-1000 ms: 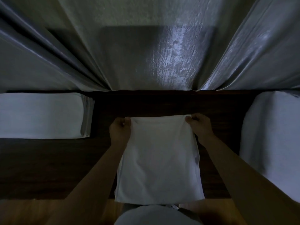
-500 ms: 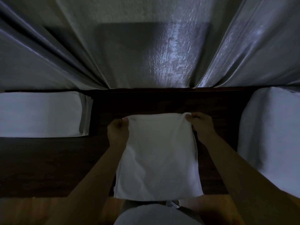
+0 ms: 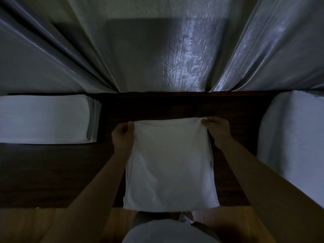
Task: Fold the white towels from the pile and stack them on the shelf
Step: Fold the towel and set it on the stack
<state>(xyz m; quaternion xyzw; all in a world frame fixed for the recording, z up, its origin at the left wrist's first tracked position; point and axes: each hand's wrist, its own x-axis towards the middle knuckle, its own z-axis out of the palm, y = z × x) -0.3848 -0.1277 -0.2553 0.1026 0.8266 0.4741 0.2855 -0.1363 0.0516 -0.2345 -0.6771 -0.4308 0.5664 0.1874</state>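
A white towel (image 3: 171, 165) lies flat on the dark wooden shelf (image 3: 52, 172) in front of me, its near edge hanging slightly over the shelf's front. My left hand (image 3: 122, 137) pinches its far left corner. My right hand (image 3: 217, 131) pinches its far right corner. On the left of the shelf sits a neat stack of folded white towels (image 3: 43, 119). A loose pile of white towels (image 3: 294, 141) lies on the right.
Grey curtains (image 3: 157, 50) hang right behind the shelf's far edge. Bare dark wood shows between the folded stack and the towel I hold. An orange-brown floor (image 3: 26, 223) shows below the shelf's front edge.
Both hands have drawn the towel's far edge slightly nearer to me; the far edge now bulges up a little. The grips are unchanged.
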